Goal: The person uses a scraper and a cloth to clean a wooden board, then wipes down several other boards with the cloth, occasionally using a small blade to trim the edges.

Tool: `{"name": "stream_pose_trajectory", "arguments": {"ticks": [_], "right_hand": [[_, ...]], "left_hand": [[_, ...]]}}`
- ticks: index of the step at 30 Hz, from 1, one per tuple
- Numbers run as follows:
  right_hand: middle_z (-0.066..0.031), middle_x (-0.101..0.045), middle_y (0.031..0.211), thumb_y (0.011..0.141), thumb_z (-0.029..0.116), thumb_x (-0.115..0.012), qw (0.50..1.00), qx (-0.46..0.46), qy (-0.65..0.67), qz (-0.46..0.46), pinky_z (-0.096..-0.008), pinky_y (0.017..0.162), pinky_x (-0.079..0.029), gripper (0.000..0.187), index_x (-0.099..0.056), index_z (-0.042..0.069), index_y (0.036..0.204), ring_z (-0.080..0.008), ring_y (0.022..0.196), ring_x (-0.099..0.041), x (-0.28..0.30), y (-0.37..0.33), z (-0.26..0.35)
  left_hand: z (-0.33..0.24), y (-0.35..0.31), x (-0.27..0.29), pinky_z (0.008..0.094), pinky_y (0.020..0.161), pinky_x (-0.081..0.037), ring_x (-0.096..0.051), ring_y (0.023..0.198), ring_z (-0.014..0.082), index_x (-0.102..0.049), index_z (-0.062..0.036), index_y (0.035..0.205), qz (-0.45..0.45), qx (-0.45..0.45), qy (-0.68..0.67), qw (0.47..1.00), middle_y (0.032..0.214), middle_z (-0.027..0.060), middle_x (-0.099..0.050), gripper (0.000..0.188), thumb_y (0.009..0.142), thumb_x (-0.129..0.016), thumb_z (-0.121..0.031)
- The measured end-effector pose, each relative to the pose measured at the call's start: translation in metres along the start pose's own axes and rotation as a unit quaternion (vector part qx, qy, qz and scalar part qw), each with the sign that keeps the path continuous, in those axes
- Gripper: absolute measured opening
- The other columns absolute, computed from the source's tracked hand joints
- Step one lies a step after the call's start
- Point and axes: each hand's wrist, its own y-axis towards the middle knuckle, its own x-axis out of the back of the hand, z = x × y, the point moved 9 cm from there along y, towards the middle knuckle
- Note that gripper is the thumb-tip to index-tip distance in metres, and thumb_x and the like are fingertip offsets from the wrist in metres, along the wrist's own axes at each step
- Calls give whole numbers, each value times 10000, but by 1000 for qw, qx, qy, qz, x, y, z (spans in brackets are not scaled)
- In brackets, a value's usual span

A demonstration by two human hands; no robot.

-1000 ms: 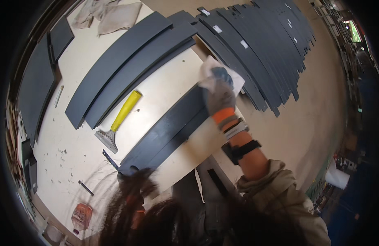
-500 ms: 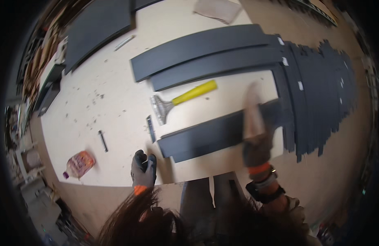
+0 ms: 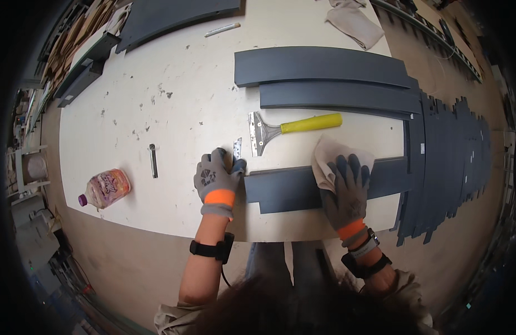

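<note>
My right hand [image 3: 347,192], in a grey glove with an orange cuff, presses a beige cloth [image 3: 326,162] onto a dark grey-blue strip panel [image 3: 288,190]. Its fingers extend over the cloth. My left hand [image 3: 214,176], gloved alike, rests on the table just left of that panel's end. The thumb and index finger are apart, with the thumb over the lower end of a small speckled metal blade [image 3: 237,146]. Beyond the panel lies a scraper [image 3: 300,125] with a yellow handle and wide metal head.
Two dark panels [image 3: 322,67] lie farther back, and many overlapping strips [image 3: 453,151] extend right. On the white table [image 3: 118,145] are a bottle [image 3: 108,188] with a purple cap, a short dark tool [image 3: 153,161], a marker-like stick [image 3: 222,30], crumbs and another cloth [image 3: 355,25].
The view has shifted, so the table things appear farther right. My right hand and cloth, blurred before, now lie on the near panel. My left hand has moved forward to the metal blade.
</note>
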Motion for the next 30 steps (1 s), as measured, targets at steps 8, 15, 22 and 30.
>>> {"name": "stream_pose_trajectory", "arguments": {"ticks": [8, 15, 22, 30], "right_hand": [[-211, -345, 1433, 735, 503, -622, 993, 46, 62, 91, -552, 1130, -147, 757, -468, 58, 1328, -413, 1379, -218, -22, -11, 92], [-257, -377, 1382, 758, 571, -583, 984, 84, 153, 45, -521, 1074, -280, 775, -474, 41, 1312, -446, 1327, -297, 24, -17, 84], [-257, -495, 1263, 755, 276, -727, 966, -48, 244, -64, -516, 969, -407, 624, -506, -44, 1242, -450, 1205, -451, 65, -70, 23], [-210, -569, 1188, 775, 182, -697, 918, -13, 384, 97, -446, 897, -475, 421, -576, -19, 1124, -360, 1095, -568, -26, -147, 72]], "left_hand": [[86, -24, -8, 384, 753, -503, -616, 839, 294, -621, -27, 992, -45, 18, -112, 992, 924, 137, -614, 364, 749, -751, -265], [116, -23, -22, 376, 709, -479, -611, 765, 299, -654, -34, 932, 66, 15, -98, 993, 829, 144, -620, 186, 818, -681, -178], [72, -42, -17, 412, 664, -455, -552, 728, 313, -613, -52, 958, -35, -142, -33, 989, 800, 131, -571, 240, 735, -690, -95], [87, -139, -29, 453, 728, -446, -551, 845, 333, -601, -76, 965, 30, -85, 2, 996, 897, 131, -566, 288, 722, -709, -188]]}}
